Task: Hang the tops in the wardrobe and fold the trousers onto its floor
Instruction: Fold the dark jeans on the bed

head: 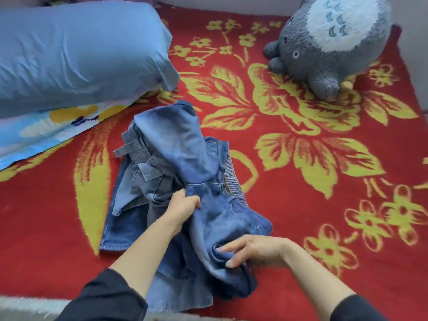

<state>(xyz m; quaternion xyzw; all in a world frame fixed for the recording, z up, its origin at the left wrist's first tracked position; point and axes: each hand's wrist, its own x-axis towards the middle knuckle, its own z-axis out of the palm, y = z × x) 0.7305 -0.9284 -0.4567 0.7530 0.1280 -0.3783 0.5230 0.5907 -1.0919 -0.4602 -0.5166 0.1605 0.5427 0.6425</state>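
Left hand grips the jeans mid-heap; right hand fingers pinch a fold at 5 o'clock. Tangled denim could drag along.

Single head view, looking forward and steeply down at a red blanket.

We look from the person's own head, wide-angle, with the frame edges bowing. We face across the blanket from its near edge, which runs along the bottom left. We sit close: both forearms show from the bottom edge, and the left hand and right hand sit in the lower middle, both gripping the jeans, which fill the centre. The far part of our frame reaches the pillow at top left and the plush toy at top right, with a pale strip of wall just beyond them along the top.
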